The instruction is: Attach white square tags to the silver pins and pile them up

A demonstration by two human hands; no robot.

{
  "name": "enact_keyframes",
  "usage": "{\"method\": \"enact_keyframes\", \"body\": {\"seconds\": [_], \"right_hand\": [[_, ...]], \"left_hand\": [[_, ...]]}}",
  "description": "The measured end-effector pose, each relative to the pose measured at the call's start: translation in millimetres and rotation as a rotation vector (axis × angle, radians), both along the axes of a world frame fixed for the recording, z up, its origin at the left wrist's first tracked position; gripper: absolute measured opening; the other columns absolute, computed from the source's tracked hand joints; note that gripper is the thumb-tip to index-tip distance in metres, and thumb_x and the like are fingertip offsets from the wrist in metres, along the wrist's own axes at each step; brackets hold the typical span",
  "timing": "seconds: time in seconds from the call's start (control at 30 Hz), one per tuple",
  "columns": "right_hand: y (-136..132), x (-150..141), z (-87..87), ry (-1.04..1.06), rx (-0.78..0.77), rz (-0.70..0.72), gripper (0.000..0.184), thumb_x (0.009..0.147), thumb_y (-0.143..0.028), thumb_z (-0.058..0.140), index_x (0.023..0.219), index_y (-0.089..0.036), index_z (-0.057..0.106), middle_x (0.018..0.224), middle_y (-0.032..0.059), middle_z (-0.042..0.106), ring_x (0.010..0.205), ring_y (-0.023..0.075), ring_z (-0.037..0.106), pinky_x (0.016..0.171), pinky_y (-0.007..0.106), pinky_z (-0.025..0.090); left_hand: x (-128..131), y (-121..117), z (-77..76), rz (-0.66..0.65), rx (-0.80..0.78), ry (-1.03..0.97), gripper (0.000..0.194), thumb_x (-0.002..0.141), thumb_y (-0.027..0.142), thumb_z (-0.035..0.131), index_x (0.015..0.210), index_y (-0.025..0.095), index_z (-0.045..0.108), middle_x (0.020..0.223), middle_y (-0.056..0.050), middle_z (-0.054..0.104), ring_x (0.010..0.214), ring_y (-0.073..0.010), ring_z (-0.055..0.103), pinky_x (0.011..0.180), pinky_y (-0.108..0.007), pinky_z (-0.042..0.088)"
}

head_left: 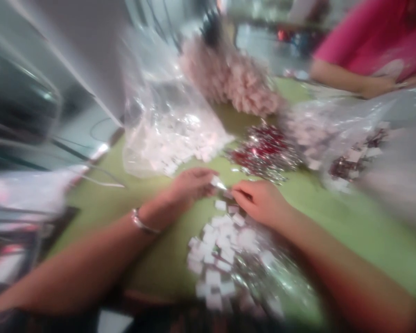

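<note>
My left hand (194, 182) pinches a small white card (216, 181) between thumb and fingers over the green table (152, 259). Close beside it on the right, my right hand (258, 199) has its fingers pressed together near a shiny end by the card; blur hides what exactly they grip. Just below the hands lies a loose pile of small white cards (222, 240), several stacked over each other. Next to the pile, under my right forearm, is a clear plastic bag (280, 273) with shiny bits in it. A heap of red and silver shiny pieces (263, 150) lies beyond my right hand.
A clear bag of white pieces (180, 138) stands at the back left. Behind are fluffy pink bundles (239, 81). More filled plastic bags (353, 152) lie at right. Across the table sits a person in a pink shirt (374, 41), hands on the table's far side.
</note>
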State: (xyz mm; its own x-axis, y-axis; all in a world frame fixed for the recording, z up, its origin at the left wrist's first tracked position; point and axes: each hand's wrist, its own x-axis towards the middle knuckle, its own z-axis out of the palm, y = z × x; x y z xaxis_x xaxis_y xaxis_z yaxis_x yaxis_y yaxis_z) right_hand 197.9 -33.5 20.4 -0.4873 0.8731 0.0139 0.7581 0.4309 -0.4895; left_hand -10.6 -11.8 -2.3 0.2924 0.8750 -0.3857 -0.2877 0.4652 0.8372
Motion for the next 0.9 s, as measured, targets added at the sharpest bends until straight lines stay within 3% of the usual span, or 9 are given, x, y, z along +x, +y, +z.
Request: {"method": "enact_keyframes", "body": {"seconds": [0.13, 0.3, 0.37, 0.6, 0.77, 0.9], "right_hand": [[-0.6, -1.5, 4.1, 0.126, -0.141, 0.019, 0.028, 0.091, -0.028, 0.045, 0.067, -0.019, 0.057, 0.060, -0.0023, 0.056, 0.055, 0.0101, 0.044, 0.055, 0.024, 0.028], [-2.2, -2.3, 11.2, 0.327, -0.573, -0.082, 0.029, 0.092, -0.031, 0.044, 0.067, -0.019, 0.053, 0.056, -0.0046, 0.050, 0.047, 0.0083, 0.042, 0.048, 0.022, 0.030], [-3.2, -0.3, 13.1, 0.383, -0.654, -0.081, 0.030, 0.092, -0.035, 0.044, 0.069, -0.019, 0.054, 0.055, -0.0057, 0.049, 0.045, 0.0075, 0.039, 0.046, 0.022, 0.030], [-4.2, 2.1, 16.5, 0.466, -0.750, -0.186, 0.029, 0.092, -0.036, 0.046, 0.070, -0.019, 0.054, 0.050, -0.0077, 0.044, 0.041, 0.0065, 0.030, 0.043, 0.022, 0.024], [-5.2, 0.0, 15.4, 0.549, -0.872, -0.242, 0.029, 0.089, -0.038, 0.048, 0.067, -0.019, 0.051, 0.045, -0.0092, 0.037, 0.039, 0.0064, 0.028, 0.041, 0.022, 0.020], [-6.7, -2.7, 15.8, 0.488, -0.780, -0.240, 0.030, 0.088, -0.036, 0.047, 0.063, -0.019, 0.049, 0.046, -0.0081, 0.041, 0.040, 0.0064, 0.029, 0.041, 0.021, 0.021]], "left_hand": [[1.1, -1.3, -0.4, -0.025, 0.030, -0.045, 0.022, 0.072, 0.019, 0.076, 0.092, 0.013, 0.068, 0.068, -0.002, 0.068, 0.057, -0.0077, 0.060, 0.056, -0.018, 0.046], [2.6, -3.7, 1.8, -0.070, 0.050, -0.084, 0.020, 0.070, 0.019, 0.077, 0.087, 0.013, 0.069, 0.069, -0.003, 0.067, 0.060, -0.0087, 0.060, 0.054, -0.018, 0.044], [2.0, -3.5, 2.0, -0.068, 0.057, -0.088, 0.018, 0.071, 0.020, 0.076, 0.087, 0.014, 0.069, 0.071, -0.003, 0.067, 0.060, -0.0080, 0.058, 0.054, -0.018, 0.043], [-2.8, -1.3, -4.2, -0.117, 0.139, -0.001, 0.021, 0.073, 0.026, 0.075, 0.091, 0.016, 0.068, 0.065, 0.000, 0.063, 0.052, -0.0056, 0.051, 0.047, -0.016, 0.036], [-2.3, -4.6, -7.8, -0.181, 0.404, 0.202, 0.020, 0.077, 0.026, 0.071, 0.095, 0.018, 0.067, 0.064, 0.001, 0.063, 0.052, -0.0077, 0.053, 0.048, -0.019, 0.039], [3.4, -9.3, -8.4, -0.195, 0.588, 0.340, 0.016, 0.081, 0.024, 0.067, 0.094, 0.017, 0.062, 0.068, 0.000, 0.065, 0.054, -0.0087, 0.056, 0.050, -0.020, 0.043]]}}
